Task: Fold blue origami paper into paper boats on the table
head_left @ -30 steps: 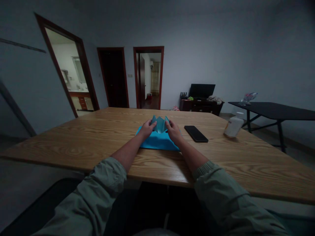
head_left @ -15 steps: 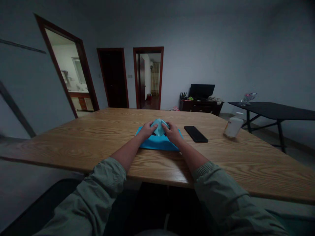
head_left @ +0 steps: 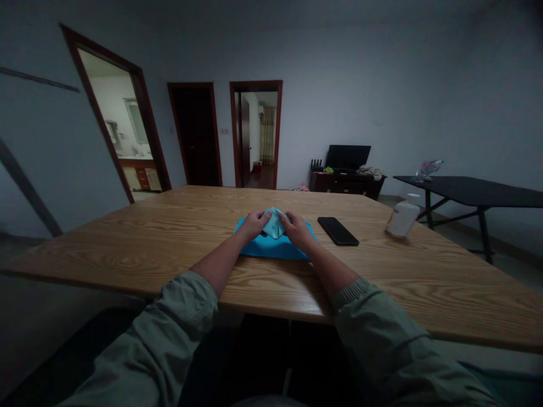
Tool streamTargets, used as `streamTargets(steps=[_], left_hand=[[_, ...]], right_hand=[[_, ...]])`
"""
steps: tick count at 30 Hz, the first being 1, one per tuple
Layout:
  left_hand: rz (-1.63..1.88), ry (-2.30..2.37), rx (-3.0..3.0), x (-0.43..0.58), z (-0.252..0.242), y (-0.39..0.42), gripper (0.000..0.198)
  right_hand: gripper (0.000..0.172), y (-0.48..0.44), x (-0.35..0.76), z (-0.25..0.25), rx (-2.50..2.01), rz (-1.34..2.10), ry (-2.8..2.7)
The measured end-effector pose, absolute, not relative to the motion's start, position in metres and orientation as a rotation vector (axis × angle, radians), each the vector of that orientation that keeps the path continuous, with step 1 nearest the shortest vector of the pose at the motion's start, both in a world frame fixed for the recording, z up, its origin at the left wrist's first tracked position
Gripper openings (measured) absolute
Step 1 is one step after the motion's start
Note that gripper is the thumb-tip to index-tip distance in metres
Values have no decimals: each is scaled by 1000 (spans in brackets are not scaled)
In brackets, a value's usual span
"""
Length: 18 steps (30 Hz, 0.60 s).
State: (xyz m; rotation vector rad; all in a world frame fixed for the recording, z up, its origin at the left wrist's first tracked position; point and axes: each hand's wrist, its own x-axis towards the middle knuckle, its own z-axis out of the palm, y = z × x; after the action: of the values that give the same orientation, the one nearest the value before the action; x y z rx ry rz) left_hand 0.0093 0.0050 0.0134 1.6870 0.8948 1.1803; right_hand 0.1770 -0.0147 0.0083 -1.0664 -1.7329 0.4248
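Note:
Between my two hands is a small pale-blue folded piece (head_left: 274, 225), which looks like paper, with creases and a point toward me. My left hand (head_left: 255, 224) grips its left side, thumb on top and fingers curled beneath. The opposite side is pinched the same way by my right hand (head_left: 296, 228). Both hands are closed, and their lower fingers are partly hidden. Under them a bright blue flat sheet or mat (head_left: 274, 250) lies on the wooden table (head_left: 182, 237).
Right of my right hand a black phone (head_left: 338, 231) lies flat. Farther right stands a white bottle (head_left: 403, 217) with a label. Beyond the table are a black side table (head_left: 475, 189) and a TV (head_left: 348, 157) on a low cabinet.
The pale-blue piece has tilted or opened slightly, and its near point sits a little lower. Both hands hold nearly the same place.

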Motion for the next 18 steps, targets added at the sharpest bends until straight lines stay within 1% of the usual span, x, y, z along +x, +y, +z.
streamTargets(steps=[6, 11, 18], left_hand=[[1182, 907, 1789, 8, 14, 0, 43], [1183, 947, 1789, 7, 16, -4, 38], [1179, 950, 1795, 7, 16, -2, 38]], right_hand=[[44, -15, 176, 8, -1074, 489, -1730], [42, -16, 176, 9, -1094, 550, -1719], [41, -18, 177, 10, -1093, 522, -1741]])
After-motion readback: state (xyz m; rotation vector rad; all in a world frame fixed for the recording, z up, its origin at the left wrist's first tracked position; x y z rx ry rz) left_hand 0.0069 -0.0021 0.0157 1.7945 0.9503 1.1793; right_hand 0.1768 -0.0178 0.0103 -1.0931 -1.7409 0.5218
